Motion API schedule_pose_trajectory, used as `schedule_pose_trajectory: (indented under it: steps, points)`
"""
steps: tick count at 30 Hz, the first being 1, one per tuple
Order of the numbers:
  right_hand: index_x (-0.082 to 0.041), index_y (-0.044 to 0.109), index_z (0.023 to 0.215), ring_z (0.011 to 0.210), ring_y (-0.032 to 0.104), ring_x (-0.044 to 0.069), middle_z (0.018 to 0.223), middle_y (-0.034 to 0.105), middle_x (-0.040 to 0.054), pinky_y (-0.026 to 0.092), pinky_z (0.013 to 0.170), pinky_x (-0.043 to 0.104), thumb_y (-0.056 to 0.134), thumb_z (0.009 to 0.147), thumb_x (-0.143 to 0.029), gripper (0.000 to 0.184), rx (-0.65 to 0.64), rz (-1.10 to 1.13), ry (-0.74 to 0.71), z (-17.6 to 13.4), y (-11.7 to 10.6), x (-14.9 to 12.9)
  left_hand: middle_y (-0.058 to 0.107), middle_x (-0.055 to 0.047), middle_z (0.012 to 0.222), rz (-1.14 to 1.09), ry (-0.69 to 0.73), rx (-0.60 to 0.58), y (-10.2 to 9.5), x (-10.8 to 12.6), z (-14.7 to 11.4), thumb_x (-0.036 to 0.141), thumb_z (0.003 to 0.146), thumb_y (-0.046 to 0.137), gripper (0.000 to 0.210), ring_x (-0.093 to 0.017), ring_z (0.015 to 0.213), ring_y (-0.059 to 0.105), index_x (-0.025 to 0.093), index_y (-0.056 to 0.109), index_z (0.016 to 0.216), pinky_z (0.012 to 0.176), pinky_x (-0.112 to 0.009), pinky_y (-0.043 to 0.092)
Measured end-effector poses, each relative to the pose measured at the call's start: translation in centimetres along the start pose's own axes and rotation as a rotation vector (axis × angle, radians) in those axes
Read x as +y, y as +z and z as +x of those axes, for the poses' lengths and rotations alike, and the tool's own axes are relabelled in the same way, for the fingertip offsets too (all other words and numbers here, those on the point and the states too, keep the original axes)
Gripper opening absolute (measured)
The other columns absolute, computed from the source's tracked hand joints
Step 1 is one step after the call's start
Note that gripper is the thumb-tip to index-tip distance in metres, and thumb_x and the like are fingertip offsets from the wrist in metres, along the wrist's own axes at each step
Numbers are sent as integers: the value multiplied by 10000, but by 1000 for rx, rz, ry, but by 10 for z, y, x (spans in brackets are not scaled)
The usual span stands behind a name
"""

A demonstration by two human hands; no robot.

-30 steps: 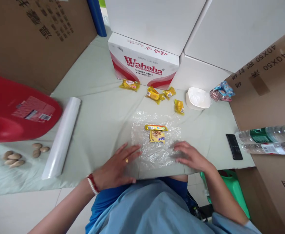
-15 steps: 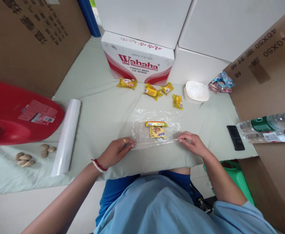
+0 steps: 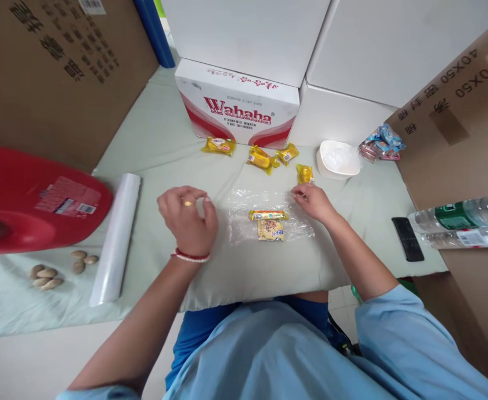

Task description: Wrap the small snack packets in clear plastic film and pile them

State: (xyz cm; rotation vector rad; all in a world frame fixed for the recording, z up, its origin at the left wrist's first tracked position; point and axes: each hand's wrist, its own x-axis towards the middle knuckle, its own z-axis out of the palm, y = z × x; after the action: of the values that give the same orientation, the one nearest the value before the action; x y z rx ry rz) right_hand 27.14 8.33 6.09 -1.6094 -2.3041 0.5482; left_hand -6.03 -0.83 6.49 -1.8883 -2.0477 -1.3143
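A clear plastic film sheet (image 3: 244, 228) lies spread on the cloth. On it rest a slim yellow snack stick in a wrapper (image 3: 268, 215) and, just below, a yellow biscuit packet (image 3: 271, 230). My left hand (image 3: 189, 218) is raised to the left of the film, holding nothing, its thumb apart from the curved fingers. At the film's upper right edge is my right hand (image 3: 313, 201), fingers slightly bent and loosely apart. Its fingertips cover that corner, so whether they touch the film is hidden. A yellow wrapped snack (image 3: 304, 173) lies just beyond them.
More yellow snacks (image 3: 261, 159) lie before a Wahaha carton (image 3: 239, 108). A white bowl (image 3: 338, 160) and blue packets (image 3: 383, 141) are at the back right. Bottles (image 3: 456, 215) and a phone (image 3: 407, 239) are right; a film roll (image 3: 116, 239), brown oval things (image 3: 46, 276) and red jug (image 3: 39, 194) left.
Both hands have come off the film's near edge. My left hand has risen up and left; my right hand has moved to the far right corner. The film and packets stay put.
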Motion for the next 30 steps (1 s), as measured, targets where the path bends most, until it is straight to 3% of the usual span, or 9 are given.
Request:
schedule_pose_trajectory:
  steps: [1, 5, 7, 10, 14, 17, 22, 27, 30]
  points:
    - [-169, 742, 1179, 1052, 648, 271, 1137, 737, 128, 496, 941, 373, 585, 961, -249, 280, -33, -33, -30, 10, 5, -5, 648, -139, 1141, -9, 80, -47, -3, 12, -8, 265, 977, 543, 159, -343, 1222, 575, 206, 651, 1079, 1108, -603, 404]
    - [-152, 709, 1272, 1132, 599, 332, 1210, 725, 175, 463, 954, 409, 674, 926, -254, 363, -166, -168, -76, 46, 30, -27, 748, -75, 1188, -123, 412, -517, 14, 49, -40, 214, 1003, 493, 260, -286, 1220, 631, 252, 718, 1126, 1055, -518, 427]
    - [-147, 731, 1207, 1076, 606, 328, 1094, 751, 164, 460, 912, 394, 719, 898, -250, 326, -239, -180, -59, 57, 39, -34, 728, -83, 1318, -127, 367, -587, 34, 54, -46, 206, 1011, 461, 330, -291, 1302, 596, 241, 719, 1214, 1077, -514, 413]
    - [-170, 766, 999, 896, 627, 249, 879, 753, 87, 453, 863, 336, 695, 909, -226, 128, -307, -144, -57, 64, 39, -36, 668, -112, 1440, -94, 190, -621, 61, 49, -42, 275, 1014, 480, 408, -334, 1418, 506, 224, 659, 1377, 1159, -566, 343]
    - [-165, 756, 882, 804, 614, 183, 860, 724, 56, 440, 902, 304, 663, 913, -199, 104, -313, -94, -108, 62, 31, -31, 748, -89, 1293, -176, 211, -775, 76, 40, -34, 409, 991, 579, 350, -350, 1417, 505, 243, 726, 1261, 1227, -607, 254]
    - [-153, 751, 889, 809, 608, 186, 910, 697, 74, 451, 857, 298, 643, 905, -184, 113, -312, -42, -116, 58, 30, -27, 762, -56, 1252, -243, 266, -803, 76, 36, -35, 406, 981, 626, 254, -314, 1379, 543, 273, 765, 1147, 1253, -609, 215]
    - [-162, 737, 1059, 942, 616, 211, 1092, 662, 105, 476, 890, 313, 676, 889, -201, 185, -194, 54, -139, 44, 29, -28, 740, -39, 1274, -233, 278, -731, 71, 30, -38, 316, 977, 635, 163, -297, 1408, 503, 275, 791, 953, 1253, -586, 248]
    - [-199, 757, 1019, 974, 649, 204, 1014, 728, 59, 483, 907, 311, 658, 922, -191, 138, -426, 181, -284, 18, 21, -27, 715, -96, 1262, -214, 321, -707, 58, 31, -42, 317, 1005, 577, 218, -307, 1287, 553, 230, 775, 979, 1071, -521, 420]
    - [-207, 773, 1039, 1001, 651, 222, 1030, 755, 64, 465, 956, 345, 711, 933, -277, 141, -422, 161, -285, 10, 21, -25, 740, -114, 1151, -186, 350, -734, 47, 34, -51, 405, 1020, 576, 281, -306, 1147, 600, 206, 738, 1134, 1001, -510, 430]
